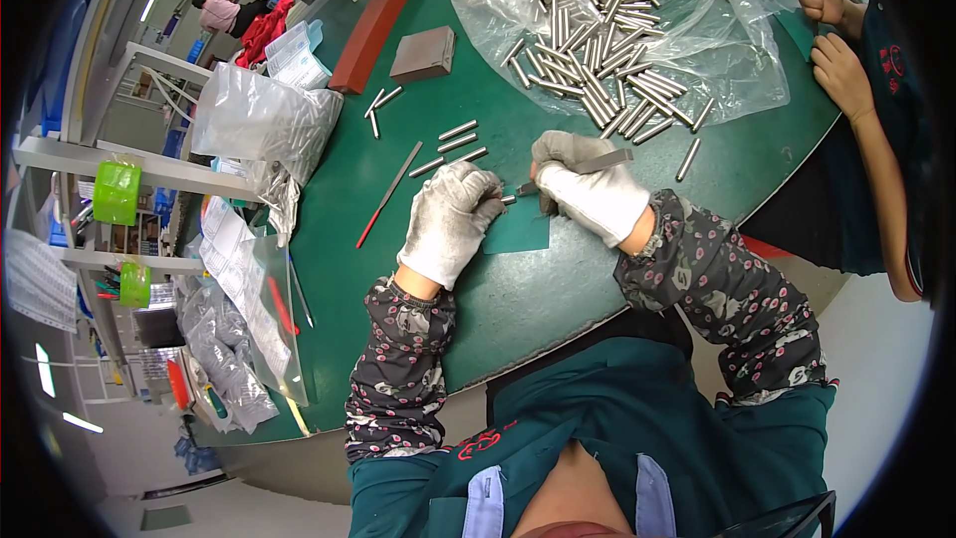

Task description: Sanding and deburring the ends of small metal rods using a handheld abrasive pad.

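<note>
Both my hands wear white gloves and meet over the green table [418, 110]. My left hand [453, 219] pinches a short metal rod [509, 199] at its fingertips. My right hand [588, 187] grips a flat grey metal file [596, 161], its tip touching the rod. Under the hands lies a small dark-green mat [518, 232]. A few loose metal rods [453, 144] lie just beyond my left hand.
A clear plastic sheet holds a big pile of metal rods [597, 30] at the back right, where another person's hands [832, 35] work. A red-handled file [386, 197], a grey block [423, 55], a clear bag [261, 120] and papers lie left.
</note>
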Action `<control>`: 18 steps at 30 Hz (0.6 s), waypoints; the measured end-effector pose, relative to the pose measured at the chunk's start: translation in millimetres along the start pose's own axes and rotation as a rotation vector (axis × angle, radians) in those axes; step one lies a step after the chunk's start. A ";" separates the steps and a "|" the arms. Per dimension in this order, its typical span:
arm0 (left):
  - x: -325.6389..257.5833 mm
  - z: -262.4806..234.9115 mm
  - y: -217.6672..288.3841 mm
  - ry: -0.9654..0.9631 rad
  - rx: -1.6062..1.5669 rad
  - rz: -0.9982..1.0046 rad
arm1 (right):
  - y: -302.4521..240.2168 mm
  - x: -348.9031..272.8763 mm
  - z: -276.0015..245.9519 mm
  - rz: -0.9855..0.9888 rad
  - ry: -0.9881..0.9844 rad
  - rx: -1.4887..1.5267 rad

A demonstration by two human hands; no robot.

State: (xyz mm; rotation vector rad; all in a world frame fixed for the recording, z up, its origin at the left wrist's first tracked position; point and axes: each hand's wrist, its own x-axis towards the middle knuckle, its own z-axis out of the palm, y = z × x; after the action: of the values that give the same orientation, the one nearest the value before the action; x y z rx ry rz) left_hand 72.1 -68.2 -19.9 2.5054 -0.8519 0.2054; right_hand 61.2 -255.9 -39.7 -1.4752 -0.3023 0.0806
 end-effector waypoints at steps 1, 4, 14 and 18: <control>0.3 -0.6 0.9 0.001 -0.002 0.020 | 1.0 0.2 0.5 -0.015 0.023 -0.021; 0.5 -1.1 1.5 -0.001 -0.001 0.040 | 1.9 0.0 1.0 -0.034 0.029 -0.013; 0.3 1.1 -3.8 -0.023 -0.016 0.006 | -0.8 2.4 3.1 0.010 -0.052 -0.048; 3.1 -2.8 1.3 -0.036 -0.006 -0.004 | -3.1 2.9 4.4 -0.120 -0.072 -0.152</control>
State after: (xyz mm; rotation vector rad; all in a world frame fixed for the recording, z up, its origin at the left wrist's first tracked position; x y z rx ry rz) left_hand 73.8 -69.4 -16.1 2.5122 -0.8601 0.1569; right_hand 62.5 -251.3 -35.9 -1.6035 -0.4625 0.0145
